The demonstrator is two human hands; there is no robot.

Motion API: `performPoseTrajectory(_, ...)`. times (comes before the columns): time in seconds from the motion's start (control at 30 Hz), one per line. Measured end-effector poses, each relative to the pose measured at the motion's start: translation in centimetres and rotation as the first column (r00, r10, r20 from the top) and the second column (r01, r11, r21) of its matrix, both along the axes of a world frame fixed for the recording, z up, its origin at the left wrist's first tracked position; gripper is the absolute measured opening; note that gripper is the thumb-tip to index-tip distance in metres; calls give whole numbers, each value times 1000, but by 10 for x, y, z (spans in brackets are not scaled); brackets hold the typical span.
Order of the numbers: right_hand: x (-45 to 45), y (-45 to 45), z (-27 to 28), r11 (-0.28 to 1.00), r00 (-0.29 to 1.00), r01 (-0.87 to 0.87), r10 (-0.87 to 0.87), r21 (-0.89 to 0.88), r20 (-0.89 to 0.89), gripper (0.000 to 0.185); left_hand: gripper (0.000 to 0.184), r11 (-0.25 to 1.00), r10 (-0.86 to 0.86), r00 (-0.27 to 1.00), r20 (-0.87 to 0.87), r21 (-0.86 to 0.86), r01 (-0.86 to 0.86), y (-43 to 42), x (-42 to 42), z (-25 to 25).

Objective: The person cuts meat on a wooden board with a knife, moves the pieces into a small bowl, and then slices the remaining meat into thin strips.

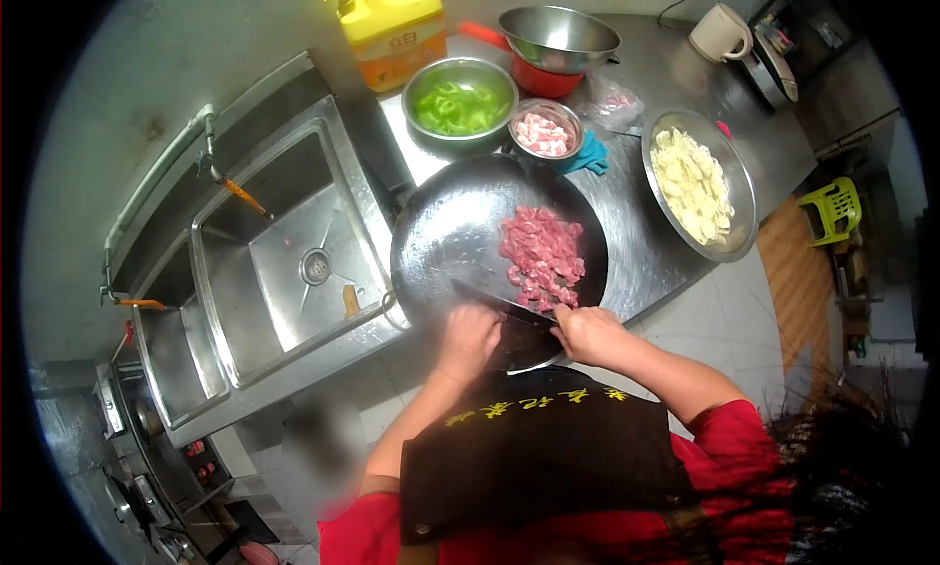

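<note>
My right hand (pixel 589 336) is wrapped around the handle of a knife (pixel 504 303). Its dark blade points left, low over a large dark round slab (pixel 431 237) with a ring at its edge; whether this is a board or a pan I cannot tell. Close to the blade, my left hand (pixel 470 338) is closed, its fingers curled. What it holds, if anything, is hidden. Cut pieces of raw red meat (pixel 541 257) lie heaped on the slab's right half, just beyond the blade.
Behind the slab stand a bowl of sliced green peppers (pixel 460 105), a small bowl of pale pink meat (pixel 545 134) and a blue cloth (pixel 589 156). A steel bowl of pale slices (pixel 692 188) is at right. A sink (pixel 294 252) adjoins on the left; a yellow jug (pixel 394 36) stands behind.
</note>
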State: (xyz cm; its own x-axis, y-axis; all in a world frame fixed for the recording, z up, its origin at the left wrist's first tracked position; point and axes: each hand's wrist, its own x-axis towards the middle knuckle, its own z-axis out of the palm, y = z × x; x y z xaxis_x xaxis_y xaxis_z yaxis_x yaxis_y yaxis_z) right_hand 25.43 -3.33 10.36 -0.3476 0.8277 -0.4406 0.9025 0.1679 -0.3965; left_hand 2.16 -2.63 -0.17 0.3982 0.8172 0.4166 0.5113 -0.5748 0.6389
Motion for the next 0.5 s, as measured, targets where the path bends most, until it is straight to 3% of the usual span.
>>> performPoseTrajectory(0.03,-8,6,0,999,999,19,-18,-50,29,27,18,1000,-5,1000,5,-8,5,0,-2,-1)
performPoseTrajectory(0.3,14,0,2,994,994,101,-99,49,-41,25,23,998,47,999,19,42,-47,-8,-3,-2)
performPoseTrajectory(0.5,31,-15,18,999,999,8,-6,-41,46,23,19,998,36,999,13,48,-36,-8,-3,3)
